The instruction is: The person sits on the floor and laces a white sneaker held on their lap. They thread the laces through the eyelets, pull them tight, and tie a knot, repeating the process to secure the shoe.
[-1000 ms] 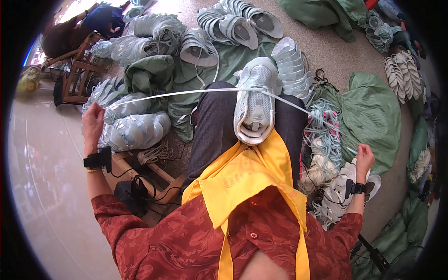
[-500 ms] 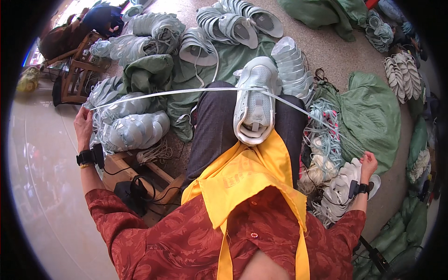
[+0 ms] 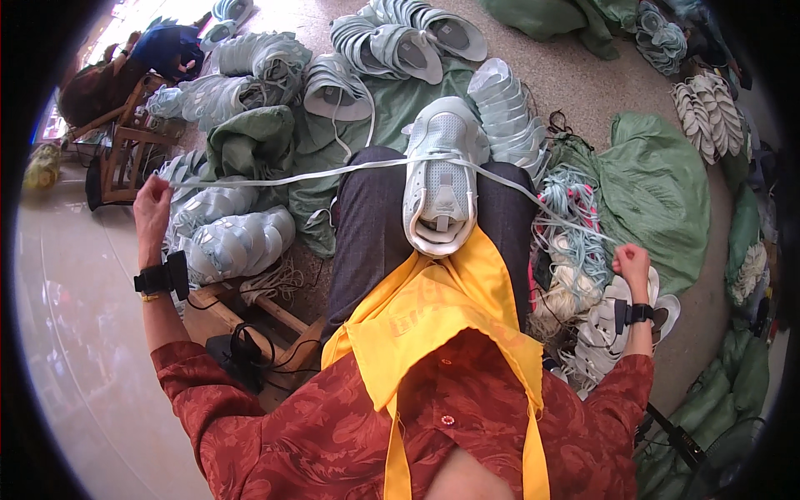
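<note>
A pale mint sneaker upper (image 3: 442, 179) rests between my knees, its opening toward me and its toe pointing away. One long flat shoelace (image 3: 350, 169) crosses it. On the left, my left hand (image 3: 152, 204) is closed on one end of the lace, held out at arm's length. The other part runs down to the right, where my right hand (image 3: 632, 262) is closed around its end, above white shoe parts. Both sides of the lace look fairly taut, with a slight sag on the left. A yellow apron (image 3: 442, 312) covers my lap beneath the upper.
Stacked mint uppers (image 3: 237, 242) lie on the left, more (image 3: 508, 112) beyond my knees. Bundled laces (image 3: 571, 200) and a green cloth sack (image 3: 658, 204) are on the right. A small wooden stool (image 3: 221, 312) with a black cable stands by my left arm.
My right hand has moved left and away from me, and its fingers are now closed on the lace. The left hand still holds its end, with the lace slightly slacker.
</note>
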The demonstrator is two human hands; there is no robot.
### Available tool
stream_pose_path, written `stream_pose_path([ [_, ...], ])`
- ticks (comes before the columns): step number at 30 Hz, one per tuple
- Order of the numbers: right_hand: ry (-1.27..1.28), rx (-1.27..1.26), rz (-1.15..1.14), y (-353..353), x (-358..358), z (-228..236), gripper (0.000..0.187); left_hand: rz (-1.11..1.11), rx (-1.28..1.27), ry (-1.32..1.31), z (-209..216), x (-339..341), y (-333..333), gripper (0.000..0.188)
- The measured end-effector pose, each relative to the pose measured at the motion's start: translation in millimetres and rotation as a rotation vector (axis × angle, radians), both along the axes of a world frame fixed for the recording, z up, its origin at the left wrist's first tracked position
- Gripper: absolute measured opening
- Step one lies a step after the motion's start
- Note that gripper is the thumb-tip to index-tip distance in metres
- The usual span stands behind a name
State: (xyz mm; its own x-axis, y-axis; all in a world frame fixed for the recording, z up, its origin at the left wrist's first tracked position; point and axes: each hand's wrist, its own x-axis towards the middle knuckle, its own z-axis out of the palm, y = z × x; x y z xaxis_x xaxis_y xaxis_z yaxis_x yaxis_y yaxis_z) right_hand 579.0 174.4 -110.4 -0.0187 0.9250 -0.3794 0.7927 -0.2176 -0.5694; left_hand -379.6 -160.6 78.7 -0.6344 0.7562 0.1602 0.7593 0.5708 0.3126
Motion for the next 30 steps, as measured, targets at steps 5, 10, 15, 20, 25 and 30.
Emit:
stream_pose_path([
  [5, 0.635, 0.302, -0.355, 11.0, -13.3, 45.8, 0.014, 0.108, 0.406, 0.053, 42.8, 55.9, 46.6, 0.009],
  [10, 0.868, -0.023, -0.366, -43.8, -106.9, 57.3, 0.022, -0.152, -0.138, -0.546, -48.4, 129.5, 43.7, 0.002],
  [15, 0.770, -0.302, 0.056, -82.7, -244.3, 91.4, 0.016, -0.323, -0.147, -1.271, -46.6, 284.9, 87.4, 0.010],
  [20, 0.599, 0.095, 0.406, -79.5, -329.6, 116.1, 0.016, -0.387, 0.056, -1.093, -59.6, 332.1, 124.7, 0.003],
  [25, 0.447, 0.433, 0.511, -54.9, -367.4, 98.3, 0.022, -0.389, 0.113, -0.875, -78.5, 345.6, 158.7, 0.007],
  [30, 0.831, 0.161, 0.226, -50.3, -382.4, 89.8, 0.021, -0.384, 0.271, -0.950, -88.9, 347.3, 179.0, 0.006],
])
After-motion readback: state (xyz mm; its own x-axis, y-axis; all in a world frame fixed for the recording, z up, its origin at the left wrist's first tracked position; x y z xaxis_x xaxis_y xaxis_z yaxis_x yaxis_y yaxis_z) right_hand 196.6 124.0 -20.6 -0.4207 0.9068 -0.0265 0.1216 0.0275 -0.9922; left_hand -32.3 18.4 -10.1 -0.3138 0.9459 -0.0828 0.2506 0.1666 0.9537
